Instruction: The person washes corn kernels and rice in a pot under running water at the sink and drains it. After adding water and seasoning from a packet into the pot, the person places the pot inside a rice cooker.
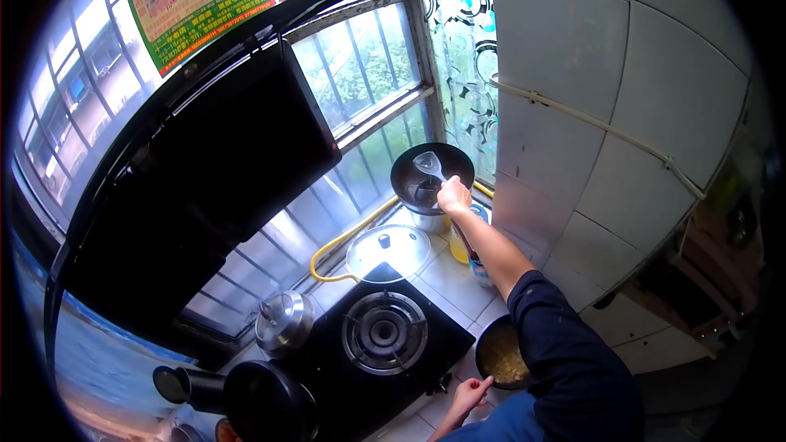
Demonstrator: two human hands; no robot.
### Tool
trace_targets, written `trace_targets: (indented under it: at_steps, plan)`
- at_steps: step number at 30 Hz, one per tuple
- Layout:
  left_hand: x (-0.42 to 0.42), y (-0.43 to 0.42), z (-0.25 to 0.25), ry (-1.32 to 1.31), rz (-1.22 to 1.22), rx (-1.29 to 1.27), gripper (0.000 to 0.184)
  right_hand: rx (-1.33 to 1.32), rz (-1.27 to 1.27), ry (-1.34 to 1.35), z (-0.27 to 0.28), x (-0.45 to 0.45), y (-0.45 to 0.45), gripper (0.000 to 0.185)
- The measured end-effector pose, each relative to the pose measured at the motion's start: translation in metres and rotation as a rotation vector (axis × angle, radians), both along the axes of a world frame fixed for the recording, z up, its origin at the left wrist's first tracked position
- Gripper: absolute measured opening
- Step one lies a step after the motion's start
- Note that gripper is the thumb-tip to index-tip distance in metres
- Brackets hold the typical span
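My right hand [454, 195] reaches to the back corner, its fingers closed around the handle of a grey spatula [427, 164]. The spatula's head lies over the inside of a black pan [403, 173], which rests on top of a light-coloured pot [432, 223]. My left hand [470, 397] is low in the view, thumb and fingers pinched at the rim of a dark pan [485, 345]. Pale yellowish chunks of food [508, 363] lie in this pan. My right sleeve covers part of it.
A black gas stove [446, 323] stands in the middle. Around it are a glass lid [401, 250], a metal kettle [284, 321], a black wok [270, 401] and a yellow hose [332, 260]. A bottle of yellow liquid [458, 247] is beside my right forearm. A dark range hood [213, 172] hangs at left.
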State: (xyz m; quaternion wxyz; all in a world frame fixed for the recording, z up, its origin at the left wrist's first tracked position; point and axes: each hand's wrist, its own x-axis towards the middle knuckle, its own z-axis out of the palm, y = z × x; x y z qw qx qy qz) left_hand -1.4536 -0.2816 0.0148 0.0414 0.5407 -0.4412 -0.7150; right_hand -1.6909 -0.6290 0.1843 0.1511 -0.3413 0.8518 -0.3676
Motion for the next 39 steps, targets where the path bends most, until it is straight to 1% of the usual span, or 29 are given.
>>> trace_targets:
  at_steps: [2, 4, 6, 8, 9, 10, 12, 14, 15, 16, 18, 19, 20, 21, 22, 23, 24, 25, 26, 27, 29, 31, 32, 33, 34, 37, 39]
  plan:
    - [-0.013, 0.008, -0.007, -0.037, 0.028, -0.225, 0.044, 0.021, 0.017, -0.005, -0.001, 0.002, 0.008, 0.032]
    - [-0.023, 0.014, -0.014, -0.064, 0.160, -0.219, 0.041, 0.030, 0.012, -0.012, 0.002, 0.004, 0.014, 0.032]
    - [-0.028, 0.018, -0.014, -0.078, 0.223, -0.252, 0.032, 0.072, 0.024, -0.006, 0.002, 0.005, 0.018, 0.031]
    - [-0.034, 0.020, -0.009, -0.030, 0.335, -0.270, 0.026, 0.084, 0.017, -0.020, 0.002, 0.003, 0.018, 0.031]
    - [-0.035, 0.021, -0.026, -0.112, 0.301, -0.414, 0.026, 0.082, 0.007, -0.024, 0.003, 0.003, 0.021, 0.032]
    - [-0.035, 0.020, -0.018, -0.142, 0.312, -0.421, 0.028, 0.080, -0.001, -0.028, 0.005, 0.004, 0.024, 0.032]
    - [-0.028, 0.016, -0.078, -0.074, 0.323, -0.398, 0.027, 0.081, 0.005, -0.025, 0.010, 0.005, 0.028, 0.033]
    - [-0.017, 0.011, -0.033, 0.017, 0.392, -0.254, 0.020, 0.089, 0.011, -0.026, 0.010, 0.004, 0.031, 0.033]
    - [-0.011, 0.009, 0.011, 0.040, 0.378, -0.210, 0.018, 0.092, 0.025, -0.020, 0.010, 0.001, 0.031, 0.033]
    - [-0.002, 0.006, 0.045, 0.063, 0.364, -0.168, 0.015, 0.094, 0.039, -0.016, 0.011, 0.000, 0.031, 0.033]
    - [0.017, 0.000, 0.062, 0.048, 0.324, -0.187, 0.013, 0.107, 0.043, -0.014, 0.014, -0.002, 0.033, 0.032]
    - [0.027, -0.005, 0.076, 0.053, 0.325, -0.090, 0.009, 0.106, 0.042, -0.010, 0.016, -0.004, 0.034, 0.032]
    - [0.041, -0.013, 0.073, 0.060, 0.284, -0.070, 0.007, 0.107, 0.041, -0.008, 0.016, -0.006, 0.035, 0.031]
    - [0.052, -0.021, 0.078, 0.083, 0.316, -0.025, 0.006, 0.109, 0.040, -0.007, 0.018, -0.008, 0.036, 0.029]
    - [0.055, -0.028, 0.105, 0.129, 0.374, -0.001, 0.007, 0.115, 0.060, -0.008, 0.030, -0.007, 0.044, 0.032]
    - [0.068, -0.040, 0.102, 0.124, 0.339, -0.041, 0.007, 0.115, 0.064, -0.007, 0.033, -0.008, 0.045, 0.032]
    - [0.071, -0.051, 0.125, 0.091, 0.343, -0.028, 0.010, 0.114, 0.068, -0.007, 0.034, -0.010, 0.045, 0.031]
    - [0.080, -0.065, 0.118, 0.048, 0.314, -0.095, 0.015, 0.107, 0.078, 0.015, 0.034, -0.012, 0.044, 0.030]
    - [0.087, -0.082, 0.108, 0.129, 0.374, -0.056, 0.019, 0.104, 0.096, 0.024, 0.039, -0.012, 0.048, 0.028]
    - [0.077, -0.086, 0.157, 0.191, 0.436, -0.041, 0.019, 0.082, 0.104, 0.027, 0.045, -0.011, 0.053, 0.028]
    - [0.076, -0.111, 0.170, 0.229, 0.483, -0.073, 0.016, 0.039, 0.111, 0.071, 0.047, -0.014, 0.053, 0.030]
    - [0.075, -0.141, 0.168, 0.200, 0.509, -0.097, 0.016, 0.030, 0.135, 0.081, 0.060, -0.010, 0.060, 0.030]
    - [0.077, -0.164, 0.151, 0.204, 0.526, -0.121, 0.016, 0.034, 0.158, 0.088, 0.065, -0.008, 0.063, 0.032]
    - [0.071, -0.176, 0.158, 0.214, 0.584, -0.088, 0.014, 0.020, 0.189, 0.090, 0.074, -0.003, 0.070, 0.032]
    - [0.070, -0.192, 0.152, 0.231, 0.626, -0.096, 0.012, 0.005, 0.223, 0.092, 0.085, 0.003, 0.079, 0.031]
    - [0.059, -0.225, 0.151, 0.205, 0.719, -0.145, 0.016, -0.081, 0.356, 0.169, 0.099, 0.016, 0.099, 0.028]
    - [0.058, -0.246, 0.143, 0.213, 0.708, -0.130, 0.017, -0.113, 0.456, 0.214, 0.114, 0.027, 0.122, 0.027]
